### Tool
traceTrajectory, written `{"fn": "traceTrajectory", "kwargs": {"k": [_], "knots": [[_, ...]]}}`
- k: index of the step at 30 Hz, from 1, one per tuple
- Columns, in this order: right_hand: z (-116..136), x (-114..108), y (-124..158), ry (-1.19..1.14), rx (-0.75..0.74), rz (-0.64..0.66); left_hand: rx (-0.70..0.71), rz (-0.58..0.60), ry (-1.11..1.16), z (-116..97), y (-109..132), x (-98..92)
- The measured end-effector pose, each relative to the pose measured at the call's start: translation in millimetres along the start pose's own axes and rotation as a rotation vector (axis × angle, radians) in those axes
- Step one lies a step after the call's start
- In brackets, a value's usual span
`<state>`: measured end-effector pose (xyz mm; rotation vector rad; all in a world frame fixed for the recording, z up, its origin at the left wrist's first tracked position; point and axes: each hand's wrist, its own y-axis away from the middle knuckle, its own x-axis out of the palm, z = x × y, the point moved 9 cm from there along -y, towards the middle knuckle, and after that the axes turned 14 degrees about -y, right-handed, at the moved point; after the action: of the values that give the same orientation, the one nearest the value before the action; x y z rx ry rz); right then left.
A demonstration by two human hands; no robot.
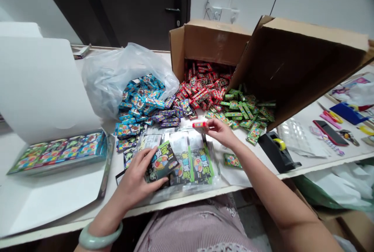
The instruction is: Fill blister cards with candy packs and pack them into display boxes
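Note:
My left hand (136, 178) grips a dark green printed packet (163, 162) near the table's front edge. Under it lies a spread of flat printed sheets and packets (189, 162) in clear plastic. My right hand (221, 133) pinches a small red and yellow stick-shaped pack (199, 125) between its fingertips, just above those sheets. Beyond the hands stand heaps of small boxed sweets: blue ones (140, 102), red ones (201, 94) and green ones (242, 111). A single green pack (232, 161) lies near my right forearm.
An open cardboard box (210, 43) spills the red packs, its flap (292, 69) leaning over the green heap. A clear plastic bag (125, 76) sits behind the blue heap. A white carton (43, 88) holds a colourful tray (57, 152). A tape dispenser (277, 151), phone (326, 132) and scissors (330, 112) lie to the right.

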<state>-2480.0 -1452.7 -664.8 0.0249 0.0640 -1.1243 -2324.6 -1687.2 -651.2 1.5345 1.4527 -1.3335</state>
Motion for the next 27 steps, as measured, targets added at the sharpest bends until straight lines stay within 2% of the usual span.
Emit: {"fn": "traceTrajectory", "kwargs": {"k": [2,5,7,11,14,16,19,21,24,27], "knots": [[5,17,5,0.19,-0.149,0.066,0.009,-0.009,-0.006,-1,3,-2.9],[2,41,18,0.527,-0.267,0.257,0.04,-0.014,-0.02,-2,9,-5.4],[0,41,29,0.634,-0.261,0.315,0.043,-0.006,-0.029,0,13,-5.5],[0,31,42,0.699,-0.172,0.251,-0.004,0.041,0.027,6,15,0.4],[-12,41,45,0.769,-0.058,0.259,-0.005,0.062,0.067,1,10,6.1],[-12,49,44,0.763,-0.049,0.246,0.008,0.066,0.06,-3,7,7.8],[17,49,45,0.676,-0.184,0.136,0.016,0.053,0.038,-5,7,5.8],[44,50,50,0.64,-0.29,0.116,0.03,0.037,0.041,-6,7,3.2],[69,67,58,0.702,-0.354,0.283,0.053,0.003,0.06,-12,4,0.1],[72,86,65,0.817,-0.336,0.496,0.087,-0.019,0.058,-19,-1,-1.1]]}}
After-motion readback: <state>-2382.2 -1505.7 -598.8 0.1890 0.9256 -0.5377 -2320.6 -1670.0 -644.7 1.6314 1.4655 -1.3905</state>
